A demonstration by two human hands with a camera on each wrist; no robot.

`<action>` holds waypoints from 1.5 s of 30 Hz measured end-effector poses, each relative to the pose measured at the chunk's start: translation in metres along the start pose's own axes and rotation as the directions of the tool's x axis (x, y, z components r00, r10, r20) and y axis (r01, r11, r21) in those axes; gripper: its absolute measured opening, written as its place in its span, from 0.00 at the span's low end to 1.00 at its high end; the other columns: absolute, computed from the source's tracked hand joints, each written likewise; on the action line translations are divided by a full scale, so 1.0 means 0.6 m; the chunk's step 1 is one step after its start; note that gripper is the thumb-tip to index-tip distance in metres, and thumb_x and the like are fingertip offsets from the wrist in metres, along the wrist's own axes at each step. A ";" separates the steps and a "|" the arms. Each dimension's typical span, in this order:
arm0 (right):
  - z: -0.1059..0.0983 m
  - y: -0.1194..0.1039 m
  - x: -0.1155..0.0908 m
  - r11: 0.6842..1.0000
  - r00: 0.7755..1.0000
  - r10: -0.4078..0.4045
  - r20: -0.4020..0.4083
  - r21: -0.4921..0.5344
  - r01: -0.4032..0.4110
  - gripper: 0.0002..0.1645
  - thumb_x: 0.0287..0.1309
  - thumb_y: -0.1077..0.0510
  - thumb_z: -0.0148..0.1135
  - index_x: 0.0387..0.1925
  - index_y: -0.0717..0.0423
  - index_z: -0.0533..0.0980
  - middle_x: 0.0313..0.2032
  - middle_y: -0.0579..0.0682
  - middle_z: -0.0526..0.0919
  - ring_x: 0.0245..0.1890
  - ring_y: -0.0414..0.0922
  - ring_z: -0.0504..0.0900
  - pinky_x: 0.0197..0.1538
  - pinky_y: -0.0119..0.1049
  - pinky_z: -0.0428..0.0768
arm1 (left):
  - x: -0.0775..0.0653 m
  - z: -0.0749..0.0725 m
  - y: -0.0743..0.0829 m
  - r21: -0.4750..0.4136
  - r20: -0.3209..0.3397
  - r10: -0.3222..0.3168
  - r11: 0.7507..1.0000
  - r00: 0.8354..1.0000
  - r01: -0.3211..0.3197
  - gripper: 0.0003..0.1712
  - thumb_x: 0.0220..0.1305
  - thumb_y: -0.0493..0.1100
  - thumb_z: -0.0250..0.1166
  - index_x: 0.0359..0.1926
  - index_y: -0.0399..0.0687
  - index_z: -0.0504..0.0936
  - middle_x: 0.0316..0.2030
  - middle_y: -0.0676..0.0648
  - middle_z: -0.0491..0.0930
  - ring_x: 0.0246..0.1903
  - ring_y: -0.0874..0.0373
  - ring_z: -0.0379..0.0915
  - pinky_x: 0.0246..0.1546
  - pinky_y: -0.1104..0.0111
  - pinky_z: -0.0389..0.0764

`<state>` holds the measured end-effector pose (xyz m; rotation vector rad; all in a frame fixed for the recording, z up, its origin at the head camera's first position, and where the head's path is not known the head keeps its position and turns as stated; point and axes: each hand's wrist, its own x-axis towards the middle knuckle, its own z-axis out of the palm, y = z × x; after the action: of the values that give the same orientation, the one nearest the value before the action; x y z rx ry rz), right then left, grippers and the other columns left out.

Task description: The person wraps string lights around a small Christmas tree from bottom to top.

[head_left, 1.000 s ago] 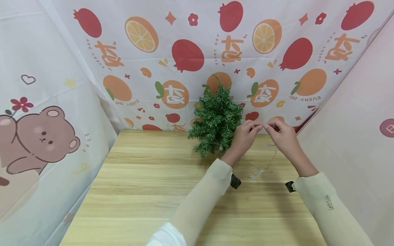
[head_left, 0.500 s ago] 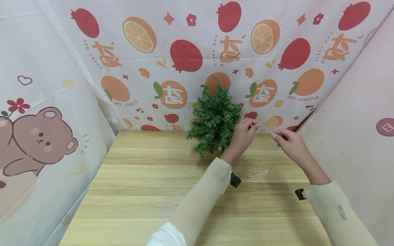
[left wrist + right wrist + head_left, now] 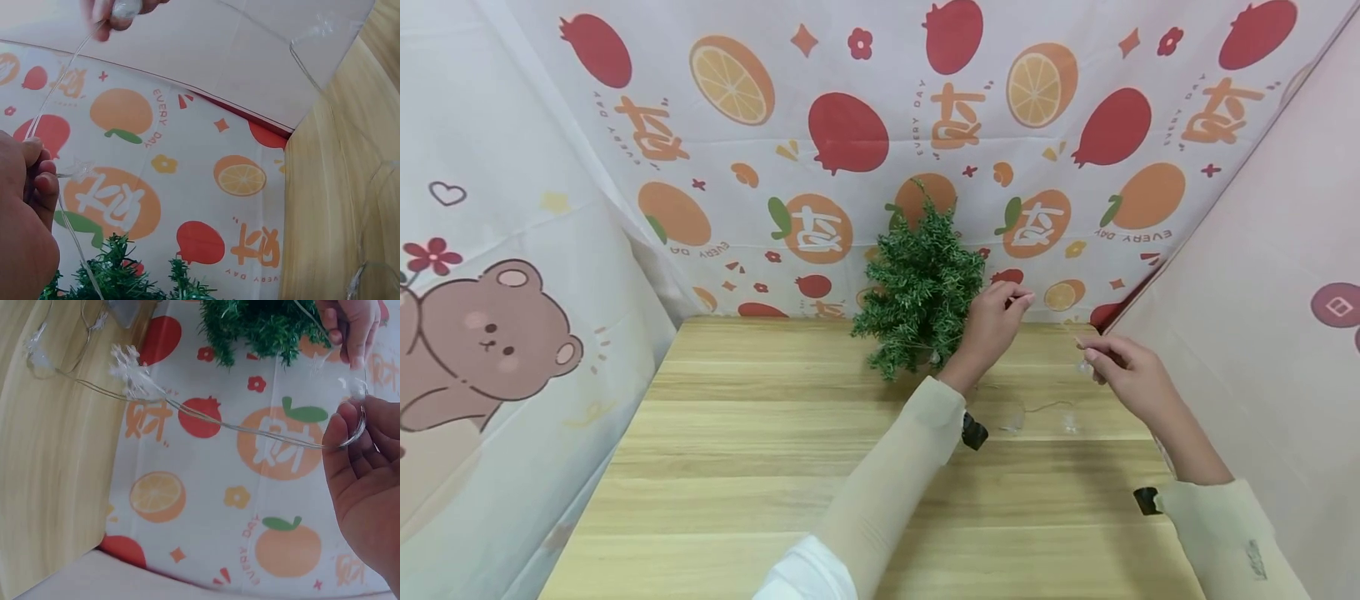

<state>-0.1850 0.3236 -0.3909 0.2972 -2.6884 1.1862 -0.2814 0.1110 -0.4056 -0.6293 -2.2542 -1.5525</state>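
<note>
Over the back right of the desk, the fingers of the left hand are curled in, thumb against forefinger, pinching a thin clear wire. The fingers of the right hand, also bent with the thumb drawn in, hold the same wire lower and farther to the right. The two hands are apart, and a straight stretch of wire spans the gap between them.

Just beside the left fingers, a clear star-shaped ornament sticks out from the wire. Close against the right fingers is a clear piece whose shape is too blurred to tell. From the right hand, doubled strands run to a clear snowflake ornament and on toward the desk, where more wire lies in loose loops. Whether the snowflake touches the wood cannot be told.

Left of the left hand and near it, a bushy green tree stands upright at the rear edge of the desk; its base is mostly hidden.

Beige sleeves cover both forearms. Behind the desk hangs a white cloth printed with oranges and red fruit; a bear-printed cloth hangs at the left, a pale one at the right.
</note>
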 end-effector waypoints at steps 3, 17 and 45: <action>-0.008 0.010 -0.014 0.999 0.999 0.046 0.002 -0.004 -0.046 0.16 0.74 0.54 0.58 0.52 0.60 0.81 0.27 0.46 0.80 0.26 0.40 0.78 0.28 0.31 0.76 | 0.004 -0.001 0.001 -0.012 0.009 -0.017 1.000 1.000 0.017 0.12 0.75 0.49 0.60 0.46 0.50 0.86 0.40 0.53 0.81 0.34 0.65 0.73 0.33 0.78 0.75; -0.045 0.065 -0.067 0.985 0.986 0.163 -0.031 -0.061 -0.164 0.20 0.72 0.46 0.59 0.48 0.59 0.80 0.25 0.45 0.82 0.27 0.37 0.80 0.30 0.29 0.78 | 0.019 0.001 0.010 -0.046 -0.007 -0.065 0.997 0.998 0.064 0.12 0.75 0.49 0.60 0.46 0.49 0.86 0.40 0.54 0.80 0.32 0.65 0.72 0.31 0.77 0.74; -0.088 0.130 -0.138 0.975 0.980 0.186 -0.073 -0.111 -0.193 0.18 0.73 0.49 0.57 0.49 0.60 0.80 0.26 0.41 0.81 0.30 0.35 0.79 0.34 0.28 0.70 | 0.047 -0.007 0.003 -0.176 -0.069 -0.174 0.971 0.982 0.160 0.08 0.73 0.44 0.62 0.41 0.48 0.86 0.34 0.53 0.79 0.28 0.64 0.72 0.28 0.75 0.74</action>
<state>-0.1203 0.4229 -0.4316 -0.0141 -2.7673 1.0591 -0.3043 0.1123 -0.3885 -0.4169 -2.1764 -1.8306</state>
